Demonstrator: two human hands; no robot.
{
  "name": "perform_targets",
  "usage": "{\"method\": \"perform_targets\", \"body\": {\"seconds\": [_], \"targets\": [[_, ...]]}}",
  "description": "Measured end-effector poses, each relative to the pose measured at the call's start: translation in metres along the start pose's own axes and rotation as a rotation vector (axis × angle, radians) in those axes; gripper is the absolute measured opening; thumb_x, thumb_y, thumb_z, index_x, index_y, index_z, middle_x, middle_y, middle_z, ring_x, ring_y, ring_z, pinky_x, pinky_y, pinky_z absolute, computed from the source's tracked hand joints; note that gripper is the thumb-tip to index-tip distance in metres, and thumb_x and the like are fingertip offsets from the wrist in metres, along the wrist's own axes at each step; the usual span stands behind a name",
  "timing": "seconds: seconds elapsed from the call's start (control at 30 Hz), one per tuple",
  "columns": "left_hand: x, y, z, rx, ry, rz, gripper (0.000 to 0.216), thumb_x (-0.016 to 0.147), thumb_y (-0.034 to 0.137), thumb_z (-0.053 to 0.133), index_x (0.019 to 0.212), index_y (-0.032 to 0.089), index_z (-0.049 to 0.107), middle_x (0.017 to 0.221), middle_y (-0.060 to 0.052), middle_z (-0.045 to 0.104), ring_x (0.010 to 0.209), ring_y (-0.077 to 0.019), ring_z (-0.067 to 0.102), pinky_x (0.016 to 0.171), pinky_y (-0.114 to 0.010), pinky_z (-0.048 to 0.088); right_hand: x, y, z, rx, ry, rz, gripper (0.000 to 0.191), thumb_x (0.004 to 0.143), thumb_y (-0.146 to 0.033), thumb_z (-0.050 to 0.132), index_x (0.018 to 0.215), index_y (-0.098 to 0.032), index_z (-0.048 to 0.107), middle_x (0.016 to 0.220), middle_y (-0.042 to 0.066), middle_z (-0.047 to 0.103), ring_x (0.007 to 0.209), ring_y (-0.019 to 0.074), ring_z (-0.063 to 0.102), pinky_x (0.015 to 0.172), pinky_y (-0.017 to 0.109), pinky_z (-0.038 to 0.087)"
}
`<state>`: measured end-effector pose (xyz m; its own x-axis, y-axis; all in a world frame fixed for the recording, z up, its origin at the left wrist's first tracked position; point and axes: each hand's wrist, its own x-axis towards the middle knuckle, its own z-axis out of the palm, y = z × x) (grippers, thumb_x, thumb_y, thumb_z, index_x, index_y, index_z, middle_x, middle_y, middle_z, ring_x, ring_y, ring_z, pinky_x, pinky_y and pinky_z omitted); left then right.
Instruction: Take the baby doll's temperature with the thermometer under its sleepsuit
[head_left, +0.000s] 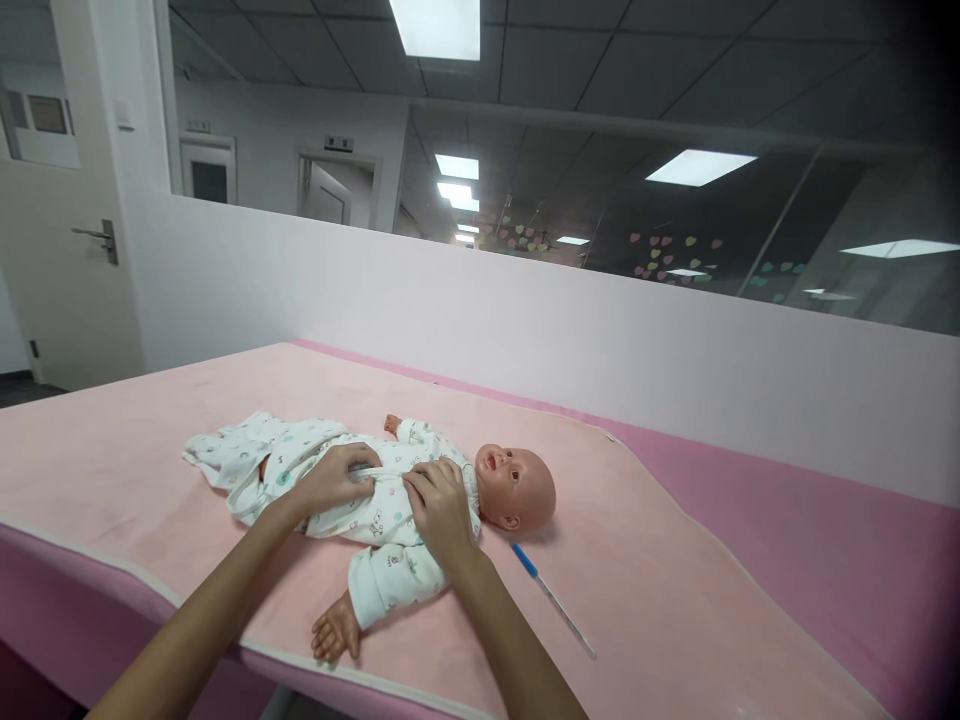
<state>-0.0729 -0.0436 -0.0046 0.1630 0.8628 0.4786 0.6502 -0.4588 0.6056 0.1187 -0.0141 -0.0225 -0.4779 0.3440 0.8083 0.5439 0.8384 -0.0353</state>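
Observation:
A baby doll [517, 488] lies on its back, its bald head to the right. It wears a white printed baby outfit [382, 520] with long sleeves. My left hand [337, 480] is at the doll's belly, thumb and fingers curled in a pinch on the front edge of the outfit. Higher up, on the chest, my right hand [441, 505] has its bent fingers closed on the same front strip of cloth. The fingertips partly hide the cloth between them. One doll hand [337, 630] sticks out of the near sleeve.
A thin clear stick with a blue end [553, 598], like a thermometer, lies right of my right forearm. Under everything is a pink padded mat [675, 610] on a table. A white wall [450, 300] with a window stands behind; a door [75, 230] is at left.

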Motion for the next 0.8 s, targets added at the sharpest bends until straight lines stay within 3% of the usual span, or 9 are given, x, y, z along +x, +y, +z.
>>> {"method": "perform_targets", "body": {"seconds": [0.33, 0.8], "targets": [[0.0, 0.001, -0.014, -0.253, -0.151, -0.152, 0.018, 0.065, 0.022, 0.051, 0.076, 0.018, 0.065, 0.089, -0.003, 0.065, 0.083, -0.0186, 0.058, 0.073, -0.027, 0.046, 0.0, 0.0, 0.0, -0.021, -0.008, 0.025, 0.02, 0.085, -0.012, 0.044, 0.079, -0.023, 0.06, 0.079, 0.001, 0.058, 0.078, 0.0148, 0.048, 0.085, 0.034, 0.035], [0.0, -0.002, -0.005, -0.117, -0.088, -0.027, 0.018, 0.067, 0.018, 0.043, 0.076, 0.018, 0.059, 0.084, -0.001, 0.058, 0.079, -0.0161, 0.053, 0.072, -0.025, 0.04, -0.002, 0.001, 0.002, 0.0, -0.02, 0.053, 0.018, 0.085, -0.012, 0.045, 0.081, -0.021, 0.06, 0.081, 0.001, 0.057, 0.081, 0.0154, 0.046, 0.081, 0.032, 0.035]]}}
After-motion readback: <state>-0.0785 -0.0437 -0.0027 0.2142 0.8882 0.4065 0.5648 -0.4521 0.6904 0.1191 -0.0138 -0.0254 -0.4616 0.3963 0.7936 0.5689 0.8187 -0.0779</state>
